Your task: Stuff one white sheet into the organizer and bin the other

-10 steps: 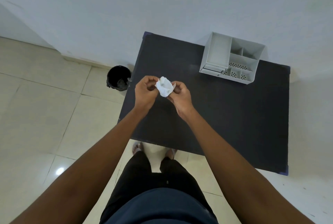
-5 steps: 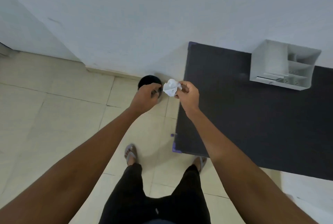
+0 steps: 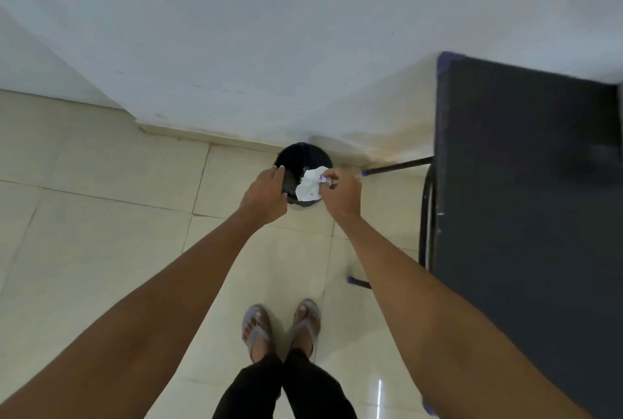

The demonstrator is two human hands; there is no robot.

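Both our hands were over the round black plastic bin (image 3: 301, 156) on the tiled floor (image 3: 101, 216). Right hand (image 3: 341, 194) pinched the crumpled white paper sheet (image 3: 308, 187) above the opening; left hand (image 3: 264, 196) loosely curled, empty. Dark counter (image 3: 522, 182) at right.

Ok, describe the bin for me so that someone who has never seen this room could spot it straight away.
Follow the white wall down to the cream tiled floor, just left of the dark table. The bin stands there against the wall, under both hands. It is the only round black open-topped thing, with the crumpled white sheet held over its mouth.
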